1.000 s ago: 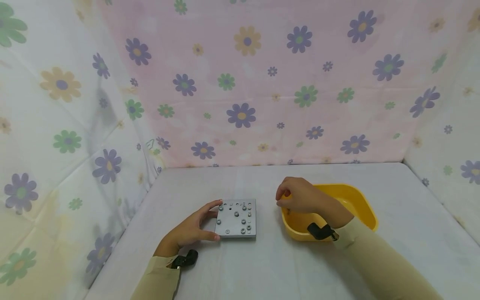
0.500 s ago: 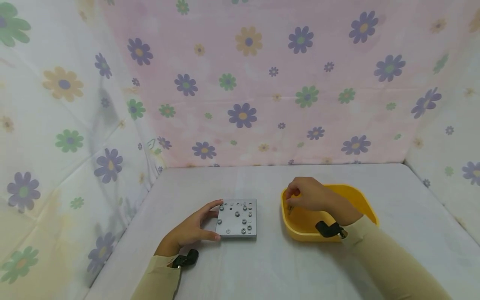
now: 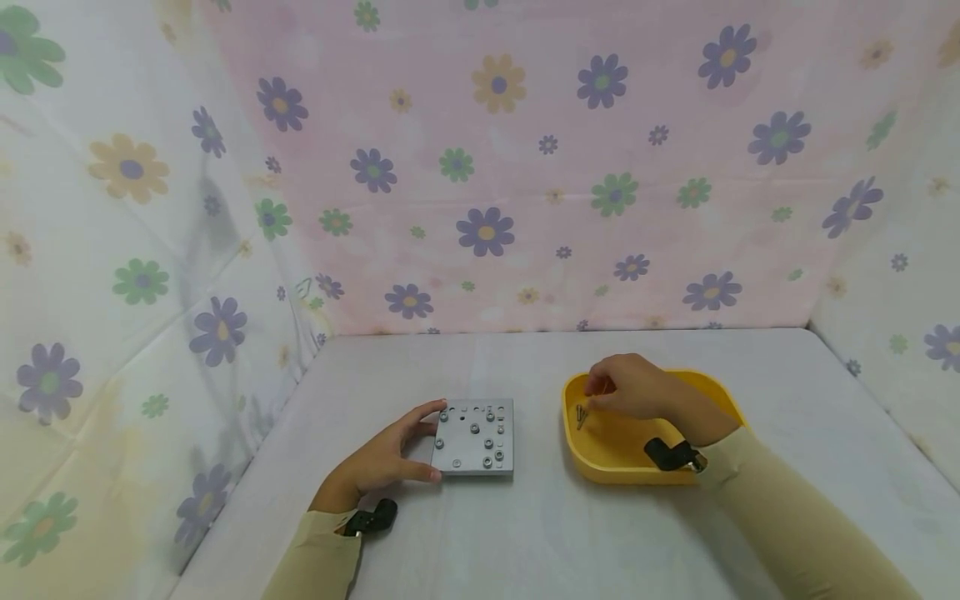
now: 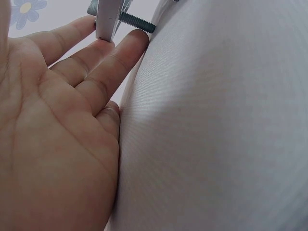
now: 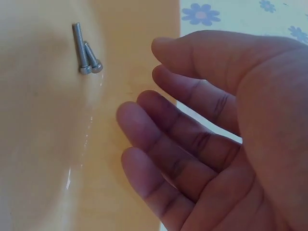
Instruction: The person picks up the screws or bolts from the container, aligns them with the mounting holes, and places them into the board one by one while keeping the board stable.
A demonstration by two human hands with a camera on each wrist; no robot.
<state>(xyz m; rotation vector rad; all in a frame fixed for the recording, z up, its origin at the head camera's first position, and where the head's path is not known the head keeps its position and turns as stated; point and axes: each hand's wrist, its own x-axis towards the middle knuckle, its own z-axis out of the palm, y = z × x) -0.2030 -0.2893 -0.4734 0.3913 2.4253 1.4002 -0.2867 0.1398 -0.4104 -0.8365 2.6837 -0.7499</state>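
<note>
A square silver metal plate [image 3: 462,447] with holes and several socket-head screws sits on the white table. My left hand [image 3: 381,460] holds its left edge, index finger at the far corner and thumb at the near one. In the left wrist view, a threaded screw shank [image 4: 138,22] sticks out below the plate [image 4: 107,21], close to a fingertip. My right hand [image 3: 637,388] is over the yellow tray [image 3: 630,477], fingers loosely bent, with nothing between them. Two socket-head screws [image 5: 82,50] lie together on the tray's floor, apart from my right fingertips [image 5: 132,115].
Flowered cloth [image 3: 480,167] hangs at the back and on both sides of the white table [image 3: 510,542]. A small black device is strapped to each wrist. The tray stands to the right of the plate, with a gap between them.
My right hand has moved right, from the tray's left rim to farther over the tray. The screws at the tray's left end now show clear of the fingers. My left hand and the plate stay put.
</note>
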